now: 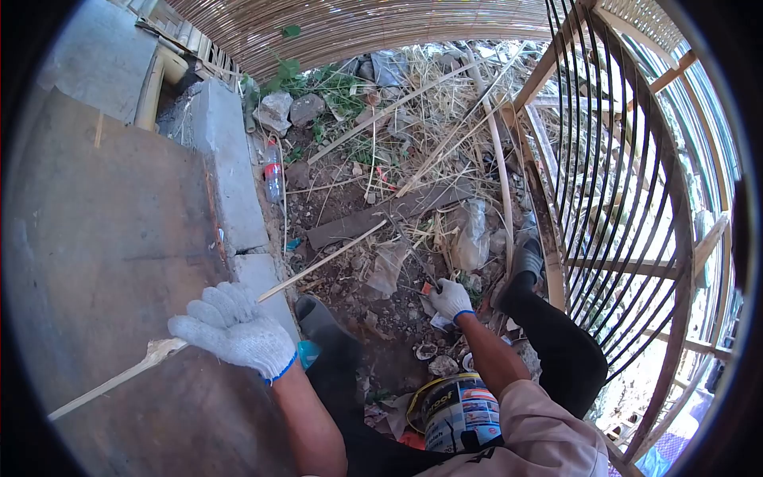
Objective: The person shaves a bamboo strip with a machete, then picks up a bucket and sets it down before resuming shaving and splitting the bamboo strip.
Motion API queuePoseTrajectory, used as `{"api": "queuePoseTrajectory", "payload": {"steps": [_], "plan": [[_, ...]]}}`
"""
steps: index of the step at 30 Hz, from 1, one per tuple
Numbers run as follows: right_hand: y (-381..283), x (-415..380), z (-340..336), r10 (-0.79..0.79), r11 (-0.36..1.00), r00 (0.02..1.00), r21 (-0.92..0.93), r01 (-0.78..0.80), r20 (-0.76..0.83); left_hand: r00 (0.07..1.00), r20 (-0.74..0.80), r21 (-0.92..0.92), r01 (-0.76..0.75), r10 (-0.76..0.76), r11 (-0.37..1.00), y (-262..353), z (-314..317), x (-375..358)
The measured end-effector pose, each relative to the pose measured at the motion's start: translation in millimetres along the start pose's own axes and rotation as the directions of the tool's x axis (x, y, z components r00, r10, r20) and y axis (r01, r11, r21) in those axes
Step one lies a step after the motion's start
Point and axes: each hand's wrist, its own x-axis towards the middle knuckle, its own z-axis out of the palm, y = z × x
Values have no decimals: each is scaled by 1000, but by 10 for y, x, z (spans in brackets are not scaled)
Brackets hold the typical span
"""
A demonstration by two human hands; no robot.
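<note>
My left hand (pixel 238 332), in a white knitted glove with a blue cuff, is closed around a long pale bamboo strip (pixel 334 254). The strip slants from the lower left, over the brown board, up to the right above the dirt. Near my left hand it has a rough, thicker knot. My right hand (pixel 451 300), gloved the same way, is closed low over the ground between my feet. Something thin and dark sticks out from it toward the upper left; its kind cannot be made out.
A brown board (pixel 119 238) and concrete blocks (pixel 226 167) lie left. A slatted wooden frame (pixel 620 175) stands right. A paint bucket (pixel 457 413) sits beneath me. The littered ground holds a plastic bottle (pixel 273 171), a dark plank (pixel 389 213), rocks (pixel 274 111) and straw.
</note>
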Motion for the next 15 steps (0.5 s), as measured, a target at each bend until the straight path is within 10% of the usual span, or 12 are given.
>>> {"api": "queuePoseTrajectory", "payload": {"steps": [6, 15], "plan": [[25, -59, -46, 14, 1000, 1000, -5, -14, 27, 962, 271, 28, -34, 25, 999, -15, -62, 64], [-448, -757, -272, -198, 962, 975, 172, 213, -101, 999, -3, 215, -40, 42, 976, -82, -236, 237]]}}
